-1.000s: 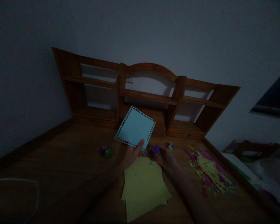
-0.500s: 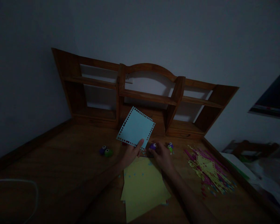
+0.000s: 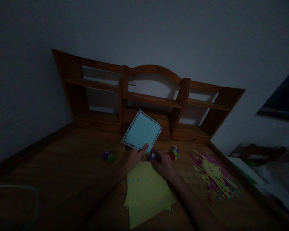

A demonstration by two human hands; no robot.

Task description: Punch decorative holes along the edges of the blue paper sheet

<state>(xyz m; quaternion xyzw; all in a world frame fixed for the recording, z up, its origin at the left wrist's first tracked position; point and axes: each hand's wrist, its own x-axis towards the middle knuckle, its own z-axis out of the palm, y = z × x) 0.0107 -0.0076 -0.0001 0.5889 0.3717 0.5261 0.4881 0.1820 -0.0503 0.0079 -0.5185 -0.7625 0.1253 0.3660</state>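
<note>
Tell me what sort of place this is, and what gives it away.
Probably a room in a home, at a desk set up for paper crafts: a wooden shelf unit stands along its back, yellow sheets lie on it, and the left hand holds a pale blue card.

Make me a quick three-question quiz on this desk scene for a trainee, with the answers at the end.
1. True or false: the pale blue sheet is held in the right hand.
2. Multiple choice: what colour is the small item at the right hand's fingers? A yellow, B orange, C purple.
3. Fill in the blank: the pile of pink and yellow strips lies to the ____ of the yellow paper.

Key: 1. False, the left hand holds it. 2. C. 3. right.
</note>
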